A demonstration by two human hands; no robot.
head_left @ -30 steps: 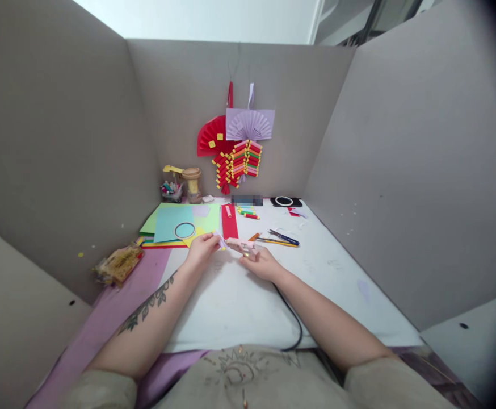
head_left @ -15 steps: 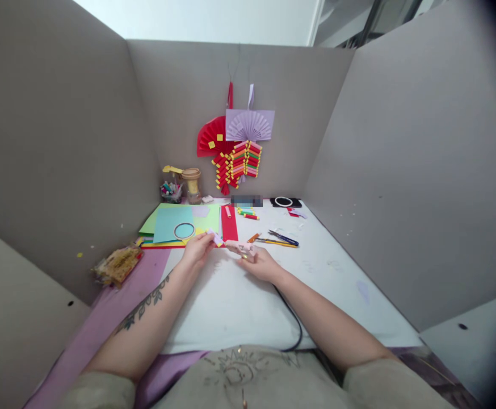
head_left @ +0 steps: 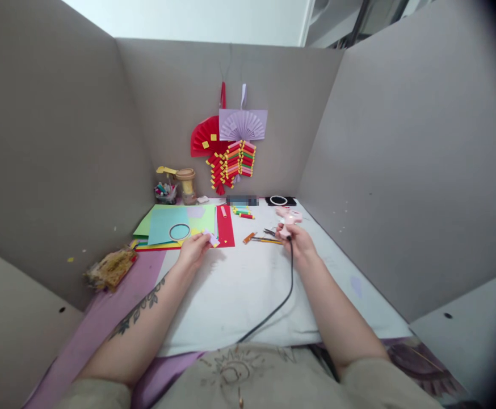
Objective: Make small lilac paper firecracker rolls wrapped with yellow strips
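Note:
Between the fingertips of my left hand is a small lilac paper roll with some yellow at its end. It is held just in front of the paper stack, above the white tabletop. My right hand grips a pink glue gun by its handle, away from the roll. A black cord runs from the handle down to the table's front edge. Under and beside the right hand lie scissors, a yellow pencil-like stick and an orange cutter.
Coloured paper sheets with a tape ring lie left. Several finished paper rolls sit at the back near a black phone-like object. Paper fan decorations hang on the grey back panel. A cup stands back left.
My right hand has carried the glue gun right and away from the lilac roll, turning its nozzle outward. The left hand still holds the roll. The view has shifted slightly.

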